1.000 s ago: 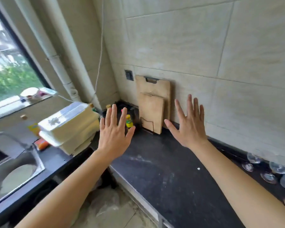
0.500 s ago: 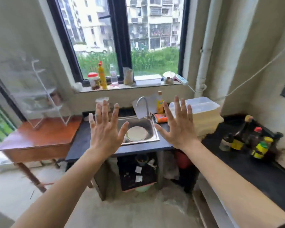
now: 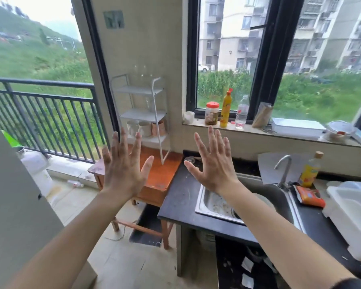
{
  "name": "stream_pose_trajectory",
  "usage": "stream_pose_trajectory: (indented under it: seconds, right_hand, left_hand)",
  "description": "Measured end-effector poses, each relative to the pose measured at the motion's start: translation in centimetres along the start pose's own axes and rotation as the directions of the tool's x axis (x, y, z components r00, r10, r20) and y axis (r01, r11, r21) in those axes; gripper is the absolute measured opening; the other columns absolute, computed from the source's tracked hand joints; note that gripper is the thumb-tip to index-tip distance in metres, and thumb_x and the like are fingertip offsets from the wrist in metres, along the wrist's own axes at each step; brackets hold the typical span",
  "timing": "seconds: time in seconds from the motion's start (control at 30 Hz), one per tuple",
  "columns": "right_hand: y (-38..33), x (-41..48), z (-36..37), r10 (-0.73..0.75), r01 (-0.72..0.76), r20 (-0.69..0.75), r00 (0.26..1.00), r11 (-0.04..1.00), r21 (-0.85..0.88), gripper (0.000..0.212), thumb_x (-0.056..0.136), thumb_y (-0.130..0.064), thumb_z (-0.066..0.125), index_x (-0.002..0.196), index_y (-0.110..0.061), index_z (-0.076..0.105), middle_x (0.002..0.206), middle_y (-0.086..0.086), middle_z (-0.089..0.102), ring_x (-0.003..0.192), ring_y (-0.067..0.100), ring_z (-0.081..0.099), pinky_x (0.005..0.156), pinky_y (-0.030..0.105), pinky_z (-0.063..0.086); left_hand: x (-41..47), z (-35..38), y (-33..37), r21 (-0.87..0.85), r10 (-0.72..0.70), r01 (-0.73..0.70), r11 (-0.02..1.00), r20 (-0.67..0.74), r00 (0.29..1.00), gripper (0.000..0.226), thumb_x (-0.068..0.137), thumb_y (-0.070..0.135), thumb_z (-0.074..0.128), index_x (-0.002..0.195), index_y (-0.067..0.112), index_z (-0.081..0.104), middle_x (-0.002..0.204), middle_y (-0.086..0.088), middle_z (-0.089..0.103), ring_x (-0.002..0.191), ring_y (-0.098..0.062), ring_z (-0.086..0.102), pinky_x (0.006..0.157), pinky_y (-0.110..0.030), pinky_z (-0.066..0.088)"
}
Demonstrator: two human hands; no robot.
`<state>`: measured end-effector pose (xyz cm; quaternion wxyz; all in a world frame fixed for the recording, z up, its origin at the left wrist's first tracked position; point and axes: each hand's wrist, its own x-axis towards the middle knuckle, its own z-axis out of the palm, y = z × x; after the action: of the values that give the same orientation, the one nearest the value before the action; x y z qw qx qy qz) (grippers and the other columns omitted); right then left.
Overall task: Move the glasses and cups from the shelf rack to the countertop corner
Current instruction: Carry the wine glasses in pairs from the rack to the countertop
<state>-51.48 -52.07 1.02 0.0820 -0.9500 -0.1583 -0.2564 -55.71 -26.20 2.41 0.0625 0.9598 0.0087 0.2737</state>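
Holding both palms out, left hand (image 3: pixel 123 170) and right hand (image 3: pixel 214 165) empty with fingers (image 3: pixel 212 138) spread. Cups (image 3: pixel 145 128) sit on bottom tier of white shelf rack (image 3: pixel 154 101), at wooden bench's (image 3: pixel 161 180) back edge.

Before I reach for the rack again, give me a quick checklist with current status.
1. Left hand empty, open: ok.
2. Right hand empty, open: ok.
3. Rack in view on the wooden table: ok.
4. Cups left on the bottom shelf: ok, at least three.
5. Glasses on the upper shelves: cannot tell, only faint clear shapes.
6. Countertop corner in view: not ok, outside the frame.
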Motion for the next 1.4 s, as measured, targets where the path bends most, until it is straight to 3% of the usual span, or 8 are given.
stream_pose_trajectory:
  seconds: [0.23, 0.53, 0.77, 0.97, 1.13, 1.27, 1.4]
  right_hand:
    - [-3.1, 12.8, 9.6, -0.128, 0.130, -0.022, 0.991, 0.989, 0.070, 0.088, 0.093, -0.072, 0.035, 0.162, -0.026, 0.007, 0.169, 0.017, -0.008, 0.156, 0.035, -0.007, 0.126, 0.053, 0.000]
    - [-4.2, 31.9, 17.8, -0.146, 0.151, -0.040, 0.988, 0.973, 0.176, 0.087, 0.093, -0.072, 0.032, 0.162, -0.021, 0.011, 0.168, 0.019, -0.001, 0.156, 0.036, 0.003, 0.124, 0.049, 0.012]
    - [-6.4, 39.6, 23.1, -0.173, 0.171, -0.008, 0.985, 0.964, 0.202, 0.086, 0.093, -0.069, 0.033, 0.161, -0.020, 0.014, 0.167, 0.021, 0.004, 0.154, 0.039, 0.012, 0.122, 0.053, 0.024]
    - [-7.1, 46.9, 23.6, -0.087, 0.109, -0.139, 0.986, 0.981, 0.160, 0.081, 0.097, -0.060, 0.044, 0.161, -0.018, 0.017, 0.166, 0.023, 0.011, 0.154, 0.039, 0.013, 0.124, 0.053, 0.013]
    - [-8.0, 55.3, 21.4, 0.054, -0.010, -0.248, 0.967, 0.984, 0.178, 0.078, 0.098, -0.051, 0.048, 0.161, -0.018, 0.016, 0.165, 0.021, 0.016, 0.153, 0.037, 0.016, 0.124, 0.048, 0.016]
    - [-8.6, 62.0, 19.9, 0.193, -0.152, -0.153, 0.969, 0.957, 0.245, 0.075, 0.099, -0.042, 0.051, 0.161, -0.025, 0.012, 0.160, 0.016, 0.026, 0.146, 0.036, 0.029, 0.117, 0.047, 0.029]
    - [-8.3, 67.0, 20.5, 0.305, -0.307, 0.049, 0.951, 0.921, 0.241, 0.077, 0.098, -0.041, 0.052, 0.161, -0.034, 0.006, 0.158, 0.015, 0.026, 0.142, 0.039, 0.037, 0.114, 0.045, 0.033]
  left_hand:
    - [9.5, 5.7, -7.8, 0.075, -0.088, 0.088, 0.993, -0.003, 0.996, 0.080, 0.092, 0.067, 0.015, 0.158, 0.029, -0.006, 0.165, -0.011, -0.020, 0.153, -0.028, -0.016, 0.122, -0.055, -0.003]
    - [26.2, 11.0, -14.7, 0.038, -0.160, 0.160, 0.986, 0.005, 0.987, 0.078, 0.097, 0.062, 0.029, 0.159, 0.028, -0.004, 0.166, -0.007, -0.018, 0.153, -0.024, -0.014, 0.123, -0.053, 0.001]
    - [33.2, 15.2, -19.1, 0.018, -0.196, 0.196, 0.981, 0.048, 0.979, 0.078, 0.098, 0.059, 0.032, 0.159, 0.026, -0.004, 0.166, -0.009, -0.017, 0.153, -0.025, -0.013, 0.123, -0.052, 0.003]
    - [42.0, 18.6, -20.8, -0.124, -0.109, 0.110, 0.986, 0.013, 0.994, 0.078, 0.098, 0.057, 0.038, 0.159, 0.025, -0.001, 0.167, -0.010, -0.010, 0.154, -0.026, -0.008, 0.123, -0.047, 0.002]
    - [52.2, 21.1, -22.1, -0.330, -0.012, 0.013, 0.944, 0.004, 1.000, 0.077, 0.100, 0.054, 0.037, 0.159, 0.022, 0.001, 0.168, -0.010, -0.004, 0.154, -0.027, -0.003, 0.122, -0.047, 0.010]
    - [60.0, 22.6, -22.4, -0.505, 0.034, -0.017, 0.863, 0.023, 0.999, 0.074, 0.101, 0.054, 0.035, 0.159, 0.022, 0.006, 0.167, -0.009, 0.008, 0.153, -0.027, 0.008, 0.121, -0.046, 0.014]
    - [66.4, 24.5, -22.2, -0.593, 0.098, -0.057, 0.803, 0.038, 0.994, 0.072, 0.101, 0.051, 0.039, 0.159, 0.021, 0.009, 0.163, -0.014, 0.019, 0.150, -0.032, 0.018, 0.120, -0.046, 0.019]
